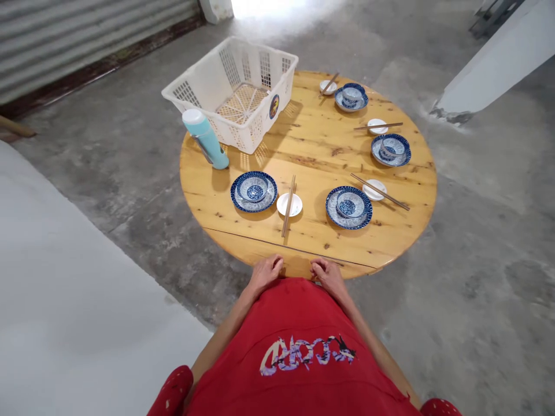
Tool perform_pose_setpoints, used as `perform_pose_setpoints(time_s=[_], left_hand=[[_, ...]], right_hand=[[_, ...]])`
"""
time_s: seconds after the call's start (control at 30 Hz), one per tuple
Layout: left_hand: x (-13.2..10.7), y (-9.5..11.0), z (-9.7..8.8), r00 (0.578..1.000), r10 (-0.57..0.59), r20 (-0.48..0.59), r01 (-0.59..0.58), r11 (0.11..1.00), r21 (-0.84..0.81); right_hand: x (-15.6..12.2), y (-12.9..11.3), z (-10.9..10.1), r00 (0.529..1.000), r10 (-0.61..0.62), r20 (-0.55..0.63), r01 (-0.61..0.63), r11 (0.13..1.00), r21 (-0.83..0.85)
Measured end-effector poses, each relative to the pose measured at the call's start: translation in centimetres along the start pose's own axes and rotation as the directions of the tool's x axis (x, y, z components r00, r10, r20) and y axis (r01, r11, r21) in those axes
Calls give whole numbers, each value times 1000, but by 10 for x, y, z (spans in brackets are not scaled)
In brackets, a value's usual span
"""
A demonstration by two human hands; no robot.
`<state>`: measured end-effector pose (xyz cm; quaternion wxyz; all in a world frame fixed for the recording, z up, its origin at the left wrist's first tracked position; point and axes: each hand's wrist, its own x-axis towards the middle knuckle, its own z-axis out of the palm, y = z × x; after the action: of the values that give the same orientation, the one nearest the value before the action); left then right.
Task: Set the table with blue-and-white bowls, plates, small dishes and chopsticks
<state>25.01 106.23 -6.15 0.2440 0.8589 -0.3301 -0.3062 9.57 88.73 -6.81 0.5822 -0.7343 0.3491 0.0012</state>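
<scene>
My left hand [266, 273] rests with curled fingers on the near edge of the round wooden table [318, 164]. A short gap to its right, my right hand [328, 274] lies on the same edge, its fingers also curled in. Neither hand shows anything in it. Beyond the left hand, a blue-rimmed plate [254, 209] bears a patterned bowl [254, 189]. Beside it, chopsticks [289, 205] lie across a small white dish [297, 207]. Past the right hand are another blue-rimmed plate [349, 226] with a bowl [350, 204], a white dish [370, 195] and chopsticks [392, 200].
Along the table's right side and far end are two more settings, with plates [402, 159] [350, 108] and chopsticks. A white plastic basket [243, 136] stands at the far left, beside an upright light-blue flask [208, 141]. A white pillar [494, 69] rises at right.
</scene>
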Motion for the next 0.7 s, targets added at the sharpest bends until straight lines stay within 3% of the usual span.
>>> perform_pose_setpoints(time_s=[0.7], left_hand=[[-6,-8,-2,1000,17,-11,-18,1000,-18]], right_hand=[[-4,2,6,1000,6,5,-6,1000,-13]])
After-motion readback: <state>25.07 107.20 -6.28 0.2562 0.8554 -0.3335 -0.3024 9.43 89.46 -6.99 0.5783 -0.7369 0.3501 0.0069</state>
